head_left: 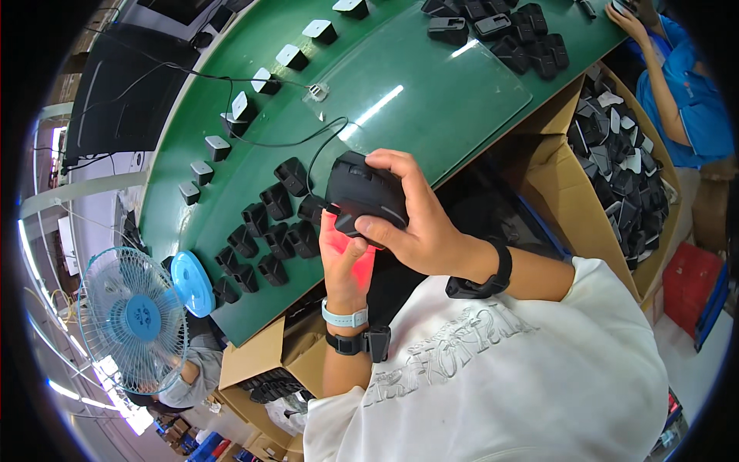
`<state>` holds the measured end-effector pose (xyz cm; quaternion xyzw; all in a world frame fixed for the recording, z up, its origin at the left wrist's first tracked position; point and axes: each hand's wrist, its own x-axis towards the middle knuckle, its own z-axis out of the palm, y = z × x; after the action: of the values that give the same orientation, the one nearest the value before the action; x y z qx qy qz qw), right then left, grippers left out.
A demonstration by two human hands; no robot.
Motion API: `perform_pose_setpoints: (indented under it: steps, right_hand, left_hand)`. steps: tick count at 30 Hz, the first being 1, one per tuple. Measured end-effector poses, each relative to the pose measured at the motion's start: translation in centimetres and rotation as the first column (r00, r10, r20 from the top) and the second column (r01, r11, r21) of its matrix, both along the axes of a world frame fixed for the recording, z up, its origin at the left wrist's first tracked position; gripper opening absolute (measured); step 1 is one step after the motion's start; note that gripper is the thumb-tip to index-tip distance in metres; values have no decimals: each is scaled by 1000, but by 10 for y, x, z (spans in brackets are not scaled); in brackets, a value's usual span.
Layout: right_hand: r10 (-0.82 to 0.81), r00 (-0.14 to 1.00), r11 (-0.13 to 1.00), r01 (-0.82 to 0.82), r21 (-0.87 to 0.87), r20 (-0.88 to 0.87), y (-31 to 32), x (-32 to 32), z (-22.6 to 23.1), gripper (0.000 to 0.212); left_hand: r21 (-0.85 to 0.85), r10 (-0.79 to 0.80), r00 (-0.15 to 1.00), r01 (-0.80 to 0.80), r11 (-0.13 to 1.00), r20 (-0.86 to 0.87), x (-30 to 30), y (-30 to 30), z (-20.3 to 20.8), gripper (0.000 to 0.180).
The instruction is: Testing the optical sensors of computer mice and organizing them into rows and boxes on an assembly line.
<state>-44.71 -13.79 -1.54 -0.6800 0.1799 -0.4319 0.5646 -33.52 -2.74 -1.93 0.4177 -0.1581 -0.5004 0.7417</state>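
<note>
A black, rounded, mouse-shaped device (360, 192) is held above the near edge of the green table. My right hand (419, 223) grips it, thumb on the near side and fingers over the top. My left hand (344, 254) supports it from below and the left; its fingers are mostly hidden behind the device. Red light glows on my left palm and wrist. A thin black cable (310, 171) runs to the device's left side, near my left fingers, from a small white connector block (316, 92) on the table.
Black angular housings (277, 200) stand grouped left of my hands, with more (512, 35) at the far right. White-topped black blocks (291, 56) line the far side. A blue fan (142, 317) stands left. Cardboard boxes (550, 165) hold parts. A co-worker in blue (689, 96) sits right.
</note>
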Motion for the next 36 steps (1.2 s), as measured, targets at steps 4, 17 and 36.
perform_pose_setpoints:
  steps: [4,17,36]
  right_hand:
    - [130,975,776,-214,594,181,0,0,11,53]
    - [9,1000,995,-11,-102,-23,-7,-4,-1,66]
    - [-56,989,981,80,-176,139,-71,-45,65,25]
  left_hand:
    - [30,61,997,-59,998,-37,-3,2,2,74]
    - [-17,-16,997,15,1000,-80,1,-3,-11,70]
    - [196,46,978,-87,977,204,-17,-10,15,37]
